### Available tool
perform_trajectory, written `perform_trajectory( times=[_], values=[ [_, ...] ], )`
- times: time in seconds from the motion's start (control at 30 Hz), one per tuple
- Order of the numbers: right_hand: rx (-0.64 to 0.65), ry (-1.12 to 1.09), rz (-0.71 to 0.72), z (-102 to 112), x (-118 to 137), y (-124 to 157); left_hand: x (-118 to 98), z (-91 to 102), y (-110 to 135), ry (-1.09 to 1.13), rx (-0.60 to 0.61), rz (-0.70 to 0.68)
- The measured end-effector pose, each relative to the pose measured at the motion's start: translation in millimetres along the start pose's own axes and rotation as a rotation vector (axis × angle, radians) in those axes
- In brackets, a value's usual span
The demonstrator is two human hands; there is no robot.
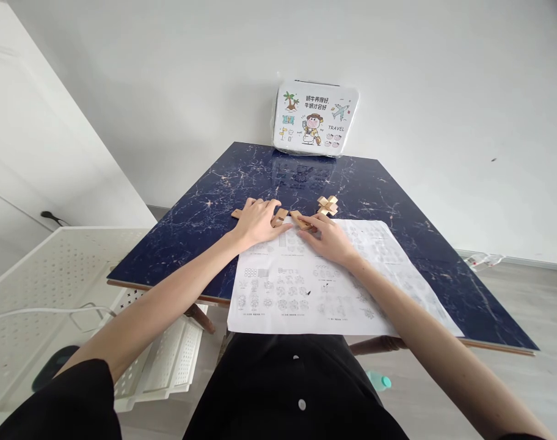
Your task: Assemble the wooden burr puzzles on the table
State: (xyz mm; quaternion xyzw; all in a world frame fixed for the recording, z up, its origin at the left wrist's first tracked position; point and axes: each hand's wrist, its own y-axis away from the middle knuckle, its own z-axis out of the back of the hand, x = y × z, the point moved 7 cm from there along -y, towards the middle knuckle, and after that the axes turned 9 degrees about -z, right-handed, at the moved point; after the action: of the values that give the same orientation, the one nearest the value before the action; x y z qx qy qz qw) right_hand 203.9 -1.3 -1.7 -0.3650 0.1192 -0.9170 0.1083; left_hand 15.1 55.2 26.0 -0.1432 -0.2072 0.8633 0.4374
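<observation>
Along the printed sheet's point(269, 293) far edge, the right hand point(330, 239) pinches a wooden puzzle piece point(298, 217); the left hand point(256, 221) curls around a wooden block point(281, 214), grip tightness unclear. Both should be light, stiff, best held by their long sides. The desk point(191, 220) offers room left of the sheet.

One head-worn camera looks forward and down from above the near edge of the desk point(370, 189), which spans mid-frame; black clothing point(278, 391) sits close at bottom centre, the wall point(420, 79) farther off along the top.
</observation>
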Motion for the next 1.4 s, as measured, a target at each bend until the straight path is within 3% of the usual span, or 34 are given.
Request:
perform_trajectory(
  times=[0.17,0.27,0.43,0.57,0.7,0.8,0.9,1.03,1.17,1.27,1.4],
  values=[
    [0.013,0.011,0.092,-1,6,1,-22,2.5,-2,0.154,0.031,-0.140],
    [0.007,0.037,0.163,-2,8,1,-32,-2.6,-2,0.221,0.116,-0.224],
    [-0.034,0.016,0.174,-2,9,1,-27,-15.9,0,0.189,0.303,-0.186],
    [-0.218,-0.006,0.191,16,16,4,-13,-15.7,-1,0.089,0.306,-0.113],
    [-0.471,0.123,0.254,42,27,12,0,-15.1,-1,0.043,0.262,-0.020],
    [-0.637,0.263,0.166,59,21,14,13,-15.3,0,0.011,0.196,0.071],
    [-0.714,0.368,0.034,67,3,11,23,-13.9,3,-0.047,0.119,0.142],
    [-0.637,0.424,-0.148,59,-32,2,30,-9.4,6,-0.143,0.046,0.191],
    [-0.439,0.430,-0.290,40,-57,-4,34,-7.4,8,-0.207,0.025,0.233],
    [-0.306,0.414,-0.353,30,-64,-8,37,-9.1,9,-0.239,0.047,0.268],
    [-0.274,0.402,-0.353,30,-63,-10,39,-9.0,10,-0.241,0.035,0.284]
  ],
)
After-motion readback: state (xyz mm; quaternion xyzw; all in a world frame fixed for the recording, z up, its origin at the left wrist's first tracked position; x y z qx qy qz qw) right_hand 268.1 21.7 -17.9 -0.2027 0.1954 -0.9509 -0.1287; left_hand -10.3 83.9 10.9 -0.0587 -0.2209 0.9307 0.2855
